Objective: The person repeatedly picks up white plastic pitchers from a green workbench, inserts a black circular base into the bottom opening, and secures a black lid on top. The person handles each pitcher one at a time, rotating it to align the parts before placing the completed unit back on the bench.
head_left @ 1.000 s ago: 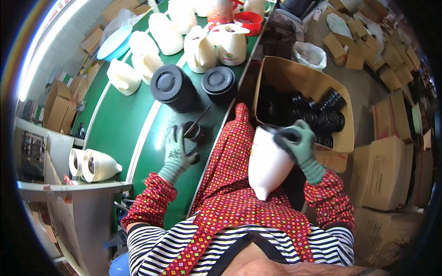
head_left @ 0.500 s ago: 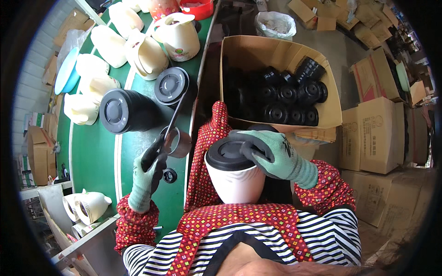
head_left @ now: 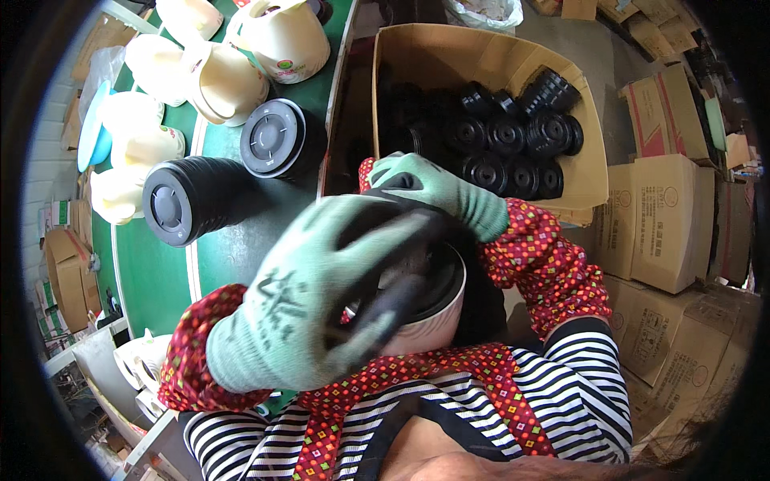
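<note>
My left hand (head_left: pixel 321 280), in a green glove with dark fingertips, reaches across in front of me over a white vessel (head_left: pixel 425 333). Its fingers are apart and slightly blurred, over the black top part (head_left: pixel 449 280) of that vessel. The vessel stands against my red patterned apron, and the left hand hides much of it. My right hand (head_left: pixel 433 188), gloved alike, is at the vessel's far side. Its fingers are curled down at a black part there; what they grip is mostly hidden.
Black ribbed stacks (head_left: pixel 192 200) and a second black lidded piece (head_left: pixel 274 138) stand on the green table (head_left: pixel 152 272). Cream jugs (head_left: pixel 285 40) crowd its far end. An open carton (head_left: pixel 489 48) of black round parts is beyond my hands; more cartons (head_left: pixel 674 224) are at right.
My left hand has left the grey cup and thin rod and swung right, over the white vessel. My right hand has shifted left and farther from me. The view has shifted slightly.
</note>
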{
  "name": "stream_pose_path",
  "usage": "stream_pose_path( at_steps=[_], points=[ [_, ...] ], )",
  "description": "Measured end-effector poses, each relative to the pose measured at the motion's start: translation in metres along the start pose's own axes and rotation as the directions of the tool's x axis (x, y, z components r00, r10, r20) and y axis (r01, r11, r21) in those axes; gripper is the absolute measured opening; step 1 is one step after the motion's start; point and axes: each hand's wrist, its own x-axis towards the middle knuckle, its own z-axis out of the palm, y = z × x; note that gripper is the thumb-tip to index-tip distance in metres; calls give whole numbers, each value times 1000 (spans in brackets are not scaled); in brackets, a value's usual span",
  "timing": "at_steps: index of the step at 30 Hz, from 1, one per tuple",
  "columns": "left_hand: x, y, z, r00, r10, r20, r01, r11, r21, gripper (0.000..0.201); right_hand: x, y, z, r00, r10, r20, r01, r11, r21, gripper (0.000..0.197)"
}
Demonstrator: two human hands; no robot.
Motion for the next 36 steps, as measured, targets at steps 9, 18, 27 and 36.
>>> stream_pose_path(
  at_steps=[9,18,27,36],
  points=[
    [48,18,78,993,119,-22,-121,969,-214,39,-9,-16,27,991,-131,38,109,927,360,31],
    [7,1,29,986,102,134,-14,843,-538,54,-38,35,37,960,-262,-96,265,964,22,34],
    [21,18,42,908,-395,139,289,832,473,77,-55,34,51,862,-349,-369,201,901,-384,30],
    [6,-153,38,985,-105,138,121,986,-116,32,-63,-150,15,975,210,-69,-178,564,-807,62]
  ],
)
